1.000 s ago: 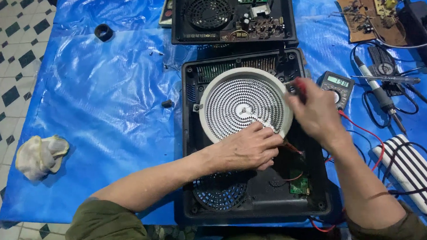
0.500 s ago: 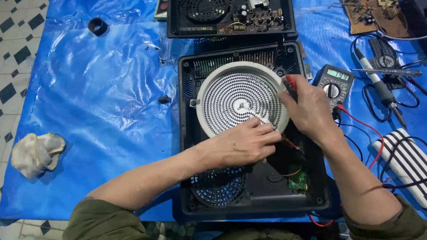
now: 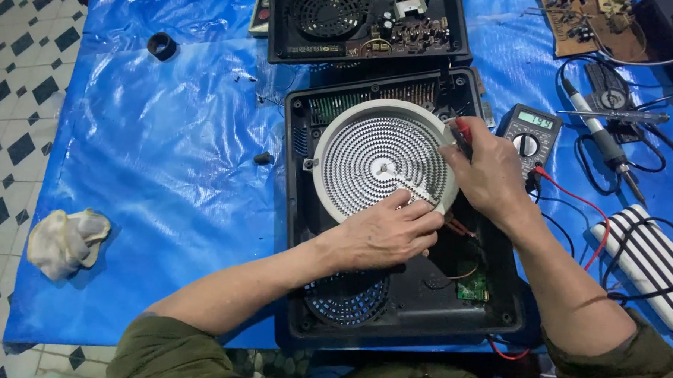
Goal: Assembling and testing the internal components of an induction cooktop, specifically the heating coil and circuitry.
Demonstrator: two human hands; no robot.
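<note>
Fingers of the left hand curl loosely together, tips resting on the near rim of the round white heating coil, which sits in the open black cooker housing. Farther right, the right hand pinches a red probe at the coil's right edge. A multimeter lies just beyond on the blue surface.

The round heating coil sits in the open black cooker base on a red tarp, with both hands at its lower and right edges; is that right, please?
Not quite: the tarp is blue, not red, as the head view shows. The round heating coil does sit in the open black cooker base, with the left hand and right hand at those edges.
</note>
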